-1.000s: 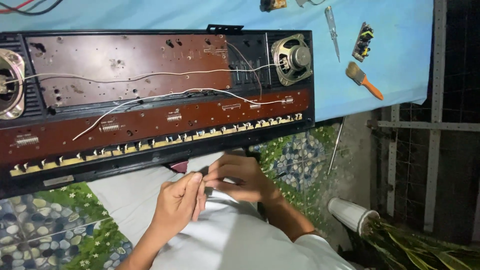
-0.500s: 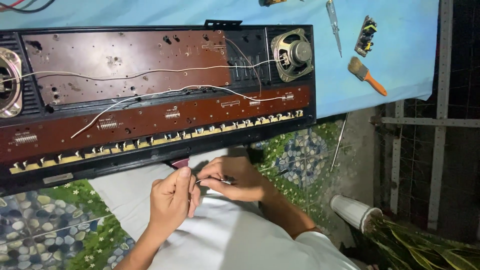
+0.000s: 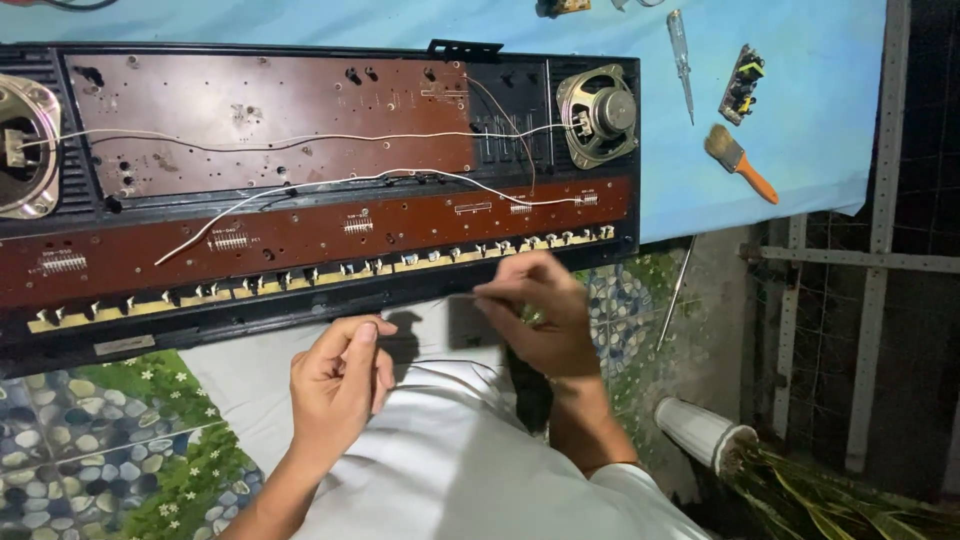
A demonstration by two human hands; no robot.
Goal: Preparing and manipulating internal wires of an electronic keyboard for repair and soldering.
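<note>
Working a thin wire between our two hands, just below the opened keyboard case.

Our left hand (image 3: 338,375) is curled nearly shut, thumb against forefinger, seemingly pinching one end of the thin wire (image 3: 455,297); our right hand (image 3: 540,315) is closed with its fingertips pinched on the other end, a little above and to the right of the left. The strand is barely visible between them, so we cannot tell how it is gripped. Just above both hands lies the opened keyboard case (image 3: 300,230) on the blue table (image 3: 800,150), its key contacts nearest our knuckles. Up and to the right of the right hand lie a speaker (image 3: 597,115), a screwdriver (image 3: 680,50) and a paintbrush (image 3: 740,162). We judge the wire is being readied by hand; any further handling calls for a steady pinch.
</note>
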